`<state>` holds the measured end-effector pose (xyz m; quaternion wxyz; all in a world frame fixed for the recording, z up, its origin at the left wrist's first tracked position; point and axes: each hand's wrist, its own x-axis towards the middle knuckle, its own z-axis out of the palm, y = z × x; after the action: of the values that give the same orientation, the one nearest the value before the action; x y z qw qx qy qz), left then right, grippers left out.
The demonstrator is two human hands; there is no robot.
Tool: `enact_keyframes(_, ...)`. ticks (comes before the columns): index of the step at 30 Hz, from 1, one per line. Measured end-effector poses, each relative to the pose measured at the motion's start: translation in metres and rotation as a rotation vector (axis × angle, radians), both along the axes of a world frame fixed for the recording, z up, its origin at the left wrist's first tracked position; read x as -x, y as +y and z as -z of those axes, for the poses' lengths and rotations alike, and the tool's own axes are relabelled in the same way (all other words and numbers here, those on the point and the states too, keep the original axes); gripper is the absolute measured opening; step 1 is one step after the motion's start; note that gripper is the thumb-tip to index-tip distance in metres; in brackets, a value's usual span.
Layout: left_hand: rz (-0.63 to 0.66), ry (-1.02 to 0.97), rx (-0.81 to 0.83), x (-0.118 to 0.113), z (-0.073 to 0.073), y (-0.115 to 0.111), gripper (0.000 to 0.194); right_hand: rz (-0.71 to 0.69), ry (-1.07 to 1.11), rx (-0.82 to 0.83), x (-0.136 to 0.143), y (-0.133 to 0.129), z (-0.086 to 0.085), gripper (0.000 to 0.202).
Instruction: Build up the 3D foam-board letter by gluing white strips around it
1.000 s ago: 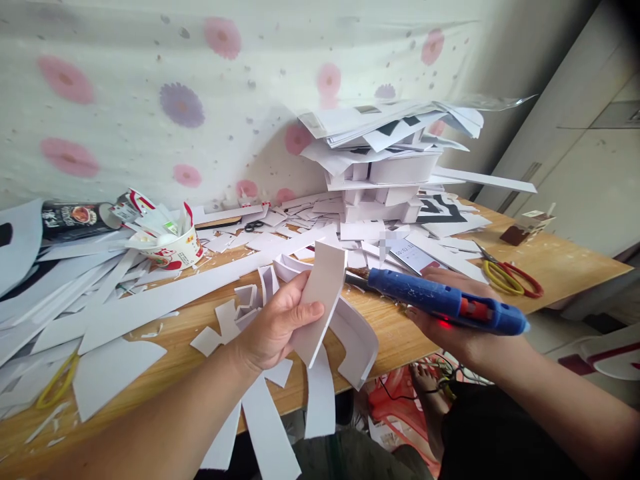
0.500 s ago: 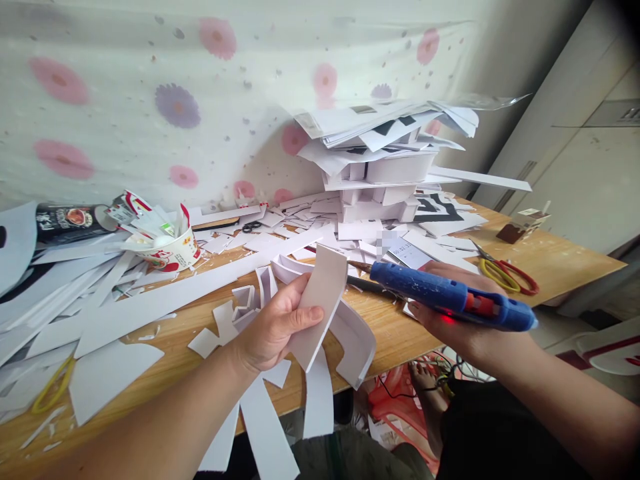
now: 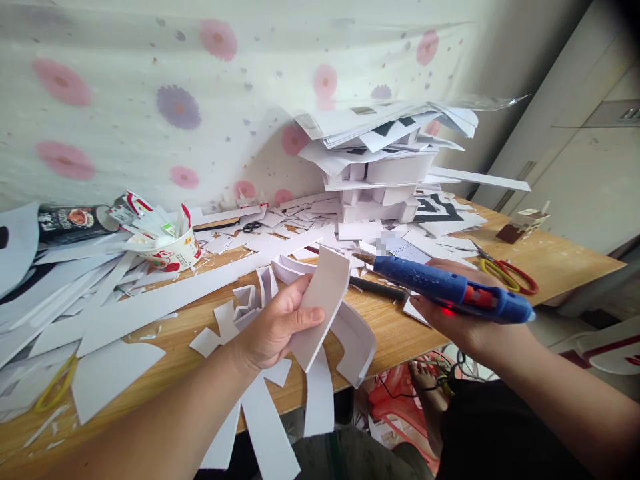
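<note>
Between the thumb and fingers of my left hand is a white foam board piece, tilted and slightly curved at its upper right edge. My right hand is wrapped around a blue glue gun with a glowing red light. Its nozzle points left, a short gap away from the piece's upper edge. Under and beside my left hand lie a curved, walled white part and small folded white parts. White strips jut over the table's front edge.
A layered white model topped with sheets stands at the back. Scissors and a small carton lie to the right. At left are a paper bucket, a black can and foam board scraps on the wooden table.
The glue gun in my right hand has moved slightly right and up, so its nozzle is farther from the foam board piece. My left hand has hardly moved.
</note>
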<state>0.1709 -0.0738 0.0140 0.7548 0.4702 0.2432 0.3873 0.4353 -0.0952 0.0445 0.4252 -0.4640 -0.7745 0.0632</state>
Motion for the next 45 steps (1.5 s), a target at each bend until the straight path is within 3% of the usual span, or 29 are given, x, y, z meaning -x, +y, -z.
enact_keyframes(5, -0.074, -0.074, -0.001, -0.003, -0.001, 0.004, 0.037, -0.11, 0.048, 0.018, 0.003, -0.005, -0.001, 0.019)
enact_keyframes(11, -0.215, -0.111, 0.047, -0.005, 0.002, 0.008, 0.038, -0.344, 0.022, 0.302, 0.015, -0.015, 0.009, 0.017)
enact_keyframes(34, -0.21, -0.128, -0.064, -0.005, 0.003, 0.008, 0.036, -0.337, -0.007, 0.328, 0.021, -0.017, 0.015, 0.023)
enact_keyframes(45, -0.222, -0.14, -0.034, -0.007, 0.0, 0.006, 0.04, -0.342, -0.021, 0.34, 0.023, -0.019, 0.013, 0.021)
